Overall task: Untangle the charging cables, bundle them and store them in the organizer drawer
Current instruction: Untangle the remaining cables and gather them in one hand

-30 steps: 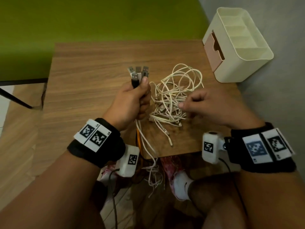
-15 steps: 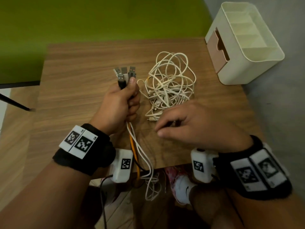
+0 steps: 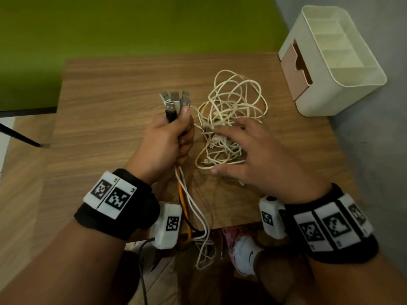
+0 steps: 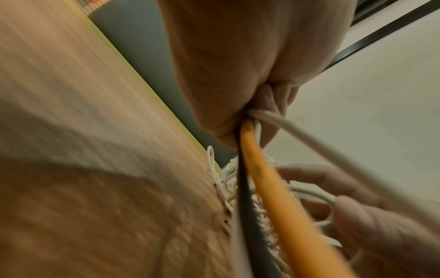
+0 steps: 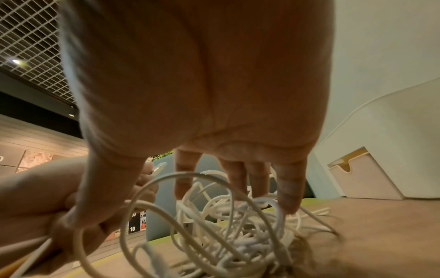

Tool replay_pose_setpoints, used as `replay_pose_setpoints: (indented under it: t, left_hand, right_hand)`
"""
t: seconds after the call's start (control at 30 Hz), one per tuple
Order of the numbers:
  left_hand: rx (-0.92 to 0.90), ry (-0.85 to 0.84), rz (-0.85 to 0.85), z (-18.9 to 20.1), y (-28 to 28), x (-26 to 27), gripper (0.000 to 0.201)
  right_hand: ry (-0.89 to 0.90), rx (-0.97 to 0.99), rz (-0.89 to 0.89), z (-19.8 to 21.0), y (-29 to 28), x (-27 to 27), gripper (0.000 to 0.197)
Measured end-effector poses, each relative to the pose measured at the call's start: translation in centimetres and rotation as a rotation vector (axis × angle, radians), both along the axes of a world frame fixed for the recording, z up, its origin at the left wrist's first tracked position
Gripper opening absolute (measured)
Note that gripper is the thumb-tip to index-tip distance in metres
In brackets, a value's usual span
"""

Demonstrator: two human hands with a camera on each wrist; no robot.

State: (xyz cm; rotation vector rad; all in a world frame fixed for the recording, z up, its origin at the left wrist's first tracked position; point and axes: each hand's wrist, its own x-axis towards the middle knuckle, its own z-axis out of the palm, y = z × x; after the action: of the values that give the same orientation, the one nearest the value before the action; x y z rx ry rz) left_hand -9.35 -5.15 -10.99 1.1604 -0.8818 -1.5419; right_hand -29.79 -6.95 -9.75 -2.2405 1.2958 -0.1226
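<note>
My left hand [image 3: 169, 137] grips a bunch of cables upright, their USB plugs [image 3: 175, 101] sticking out above the fist. White, orange and black leads [image 3: 185, 199] [image 4: 257, 180] hang from it over the table's near edge. A tangle of white cables [image 3: 231, 115] [image 5: 233, 222] lies on the wooden table [image 3: 105, 119] just right of that fist. My right hand [image 3: 248, 150] hovers over the tangle with fingers [image 5: 290, 190] spread and straight, tips down among the loops. The cream organizer [image 3: 343, 69] with its pink drawer [image 3: 296, 69] [image 5: 364, 180] stands at the far right corner.
A green surface [image 3: 132, 23] lies beyond the table. A grey wall [image 3: 374, 150] runs along the right side. My knee and a white-and-red shoe [image 3: 244, 249] are below the table's near edge, where cable ends dangle.
My right hand has opened from a loose pinch and moved forward over the tangle with fingers spread. The left hand keeps its grip on the plug bunch.
</note>
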Motion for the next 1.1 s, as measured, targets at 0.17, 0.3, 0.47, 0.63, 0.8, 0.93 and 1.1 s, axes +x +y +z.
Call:
replay_pose_setpoints:
  t: [0.17,0.3,0.47,0.63,0.8,0.93,1.1]
  left_hand:
    - [-0.020,0.012,-0.011,0.1,0.1,0.0,0.038]
    - [-0.024,0.017,-0.001,0.3,0.2,0.0,0.039]
    - [-0.057,0.102,0.032,0.9,0.5,0.9,0.034]
    - [-0.078,0.125,0.085,1.4,1.0,1.4,0.033]
    - [-0.088,0.085,0.094,1.5,1.0,1.4,0.033]
    - [-0.083,0.054,0.087,1.4,1.0,1.2,0.033]
    - [-0.081,0.021,0.073,1.3,1.2,1.0,0.040]
  right_hand:
    - [-0.028,-0.060,-0.007,0.5,-0.4,0.7,0.031]
    - [-0.126,-0.001,-0.113,0.9,-0.5,0.8,0.018]
    - [-0.918,0.450,-0.401,3.7,-1.1,0.1,0.016]
    - [-1.061,0.588,-0.589,3.7,-1.3,-1.3,0.011]
    - [-0.034,0.111,-0.631,2.8,-1.7,-3.6,0.023]
    - [-0.055,-0.226,-0.560,4.4,-1.2,-3.7,0.034]
    - [-0.344,-0.183,-0.168,6.2,1.1,-0.7,0.012]
